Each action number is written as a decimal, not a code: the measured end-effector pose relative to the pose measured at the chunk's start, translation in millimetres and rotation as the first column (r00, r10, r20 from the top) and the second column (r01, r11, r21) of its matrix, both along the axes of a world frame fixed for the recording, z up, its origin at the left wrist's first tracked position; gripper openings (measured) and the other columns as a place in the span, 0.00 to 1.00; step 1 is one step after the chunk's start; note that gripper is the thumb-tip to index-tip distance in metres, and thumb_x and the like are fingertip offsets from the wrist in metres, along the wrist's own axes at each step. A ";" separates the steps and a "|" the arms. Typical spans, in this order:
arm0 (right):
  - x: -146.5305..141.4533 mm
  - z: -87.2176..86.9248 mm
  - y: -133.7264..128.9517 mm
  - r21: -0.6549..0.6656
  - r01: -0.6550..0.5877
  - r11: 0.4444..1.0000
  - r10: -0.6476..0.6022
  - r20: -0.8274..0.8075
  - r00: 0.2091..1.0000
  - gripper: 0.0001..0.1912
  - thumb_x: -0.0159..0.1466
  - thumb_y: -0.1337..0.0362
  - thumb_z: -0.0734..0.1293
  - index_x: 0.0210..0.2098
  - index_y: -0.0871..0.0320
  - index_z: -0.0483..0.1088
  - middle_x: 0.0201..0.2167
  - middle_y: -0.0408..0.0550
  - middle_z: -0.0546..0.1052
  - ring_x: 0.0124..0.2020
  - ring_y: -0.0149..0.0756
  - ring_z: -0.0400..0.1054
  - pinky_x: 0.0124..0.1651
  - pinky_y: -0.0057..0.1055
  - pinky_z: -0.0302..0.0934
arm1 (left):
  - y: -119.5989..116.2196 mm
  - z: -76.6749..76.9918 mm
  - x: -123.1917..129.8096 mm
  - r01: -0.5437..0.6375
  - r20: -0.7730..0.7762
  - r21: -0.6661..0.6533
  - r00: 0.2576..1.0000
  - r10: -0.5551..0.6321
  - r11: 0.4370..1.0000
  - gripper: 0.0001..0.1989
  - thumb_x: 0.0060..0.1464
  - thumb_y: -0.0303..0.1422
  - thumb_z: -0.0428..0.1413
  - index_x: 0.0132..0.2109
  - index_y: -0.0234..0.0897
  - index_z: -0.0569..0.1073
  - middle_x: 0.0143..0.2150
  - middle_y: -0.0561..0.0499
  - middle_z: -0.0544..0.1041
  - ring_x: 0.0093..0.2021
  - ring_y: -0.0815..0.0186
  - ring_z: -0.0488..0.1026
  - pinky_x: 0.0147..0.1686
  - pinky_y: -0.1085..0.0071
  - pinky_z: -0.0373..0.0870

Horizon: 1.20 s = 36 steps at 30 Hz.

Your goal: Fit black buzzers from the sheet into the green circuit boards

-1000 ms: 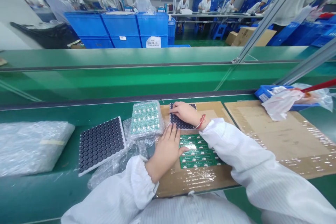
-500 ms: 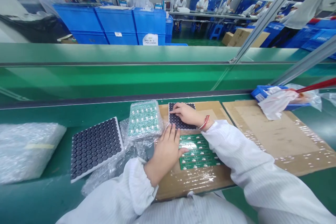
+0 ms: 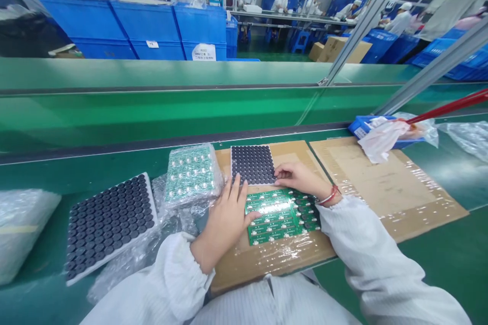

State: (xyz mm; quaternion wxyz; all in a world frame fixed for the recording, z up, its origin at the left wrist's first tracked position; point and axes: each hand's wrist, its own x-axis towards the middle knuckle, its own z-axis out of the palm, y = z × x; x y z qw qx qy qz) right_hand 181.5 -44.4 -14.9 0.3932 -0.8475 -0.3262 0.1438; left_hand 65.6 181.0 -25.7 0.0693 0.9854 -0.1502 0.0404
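My left hand point(image 3: 224, 221) lies with fingers spread over the left edge of a green circuit board panel point(image 3: 270, 218), its fingertips reaching the small tray of black round parts point(image 3: 251, 162). My right hand point(image 3: 297, 179) is at the tray's lower right corner, thumb and fingers pinched together; whatever is between them is too small to make out. Black round parts sit on the right portion of the panel. Left of my left hand is a bubble-wrapped stack of boards point(image 3: 192, 172).
A larger sheet of black parts point(image 3: 110, 218) lies at the left on plastic wrap, beside a wrapped package point(image 3: 23, 233). Cardboard point(image 3: 381, 177) covers the right side. A blue bin point(image 3: 360, 126) with plastic bags stands behind it. Several people sit beyond the green barrier.
My right hand has moved from over the small tray to its lower right corner, uncovering the black parts. The view has shifted right. My left hand stays by the panel.
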 end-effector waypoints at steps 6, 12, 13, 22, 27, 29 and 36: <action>-1.4 -3.9 -1.0 0.032 -0.026 0.999 0.025 0.049 0.998 0.05 0.59 0.66 0.69 0.34 0.60 0.70 0.31 0.46 0.74 0.32 0.35 0.69 0.37 0.31 0.64 | 3.6 7.4 -6.0 0.028 0.046 0.001 0.999 -0.028 1.000 0.39 0.53 0.55 0.44 0.62 0.30 0.58 0.66 0.39 0.53 0.65 0.48 0.50 0.51 0.56 0.70; -4.2 -3.0 0.9 -0.024 -0.059 0.998 0.063 0.227 0.972 0.03 0.59 0.69 0.70 0.33 0.59 0.71 0.31 0.45 0.74 0.32 0.34 0.68 0.36 0.30 0.63 | 0.7 15.5 -14.8 0.215 0.020 -0.077 0.977 -0.214 0.974 0.35 0.49 0.55 0.50 0.56 0.33 0.65 0.56 0.41 0.69 0.57 0.52 0.64 0.52 0.54 0.67; -4.9 -1.9 1.6 -0.032 -0.058 0.998 0.064 0.257 0.964 0.03 0.59 0.70 0.70 0.33 0.59 0.71 0.31 0.45 0.74 0.32 0.34 0.68 0.37 0.30 0.63 | 0.4 15.5 -15.2 0.226 0.020 -0.081 0.974 -0.225 0.971 0.34 0.49 0.54 0.52 0.55 0.33 0.66 0.55 0.41 0.70 0.56 0.52 0.65 0.52 0.55 0.68; -10.9 -0.2 5.5 -0.067 0.022 0.998 -0.003 0.272 0.962 0.04 0.57 0.73 0.69 0.30 0.60 0.71 0.28 0.44 0.75 0.29 0.33 0.69 0.34 0.29 0.63 | 2.6 12.1 -12.2 0.239 -0.035 -0.080 0.970 -0.242 0.968 0.29 0.50 0.48 0.55 0.53 0.34 0.68 0.53 0.43 0.71 0.53 0.53 0.66 0.48 0.55 0.68; -12.6 -3.3 8.7 0.011 0.127 0.992 -0.127 0.089 0.988 0.09 0.54 0.77 0.66 0.33 0.61 0.69 0.28 0.44 0.74 0.29 0.32 0.68 0.33 0.28 0.64 | 4.0 12.5 -12.7 0.221 -0.044 -0.108 0.973 -0.227 0.969 0.27 0.51 0.46 0.56 0.53 0.34 0.68 0.52 0.43 0.71 0.51 0.54 0.67 0.48 0.56 0.68; -12.1 -3.7 9.0 0.030 0.140 0.990 -0.142 0.044 0.989 0.09 0.53 0.76 0.65 0.33 0.61 0.69 0.29 0.44 0.73 0.29 0.32 0.68 0.34 0.29 0.64 | 4.2 13.1 -12.5 0.216 -0.053 -0.115 0.973 -0.223 0.970 0.27 0.50 0.45 0.56 0.53 0.34 0.68 0.51 0.43 0.71 0.51 0.54 0.67 0.47 0.56 0.69; -5.6 10.8 -10.4 0.255 0.196 0.947 -0.180 -0.084 0.980 0.07 0.55 0.67 0.64 0.34 0.59 0.72 0.32 0.47 0.74 0.33 0.36 0.68 0.35 0.33 0.63 | 5.3 12.3 -11.1 0.200 -0.053 -0.107 0.977 -0.207 0.974 0.26 0.51 0.45 0.56 0.53 0.36 0.68 0.51 0.43 0.71 0.50 0.54 0.67 0.45 0.55 0.69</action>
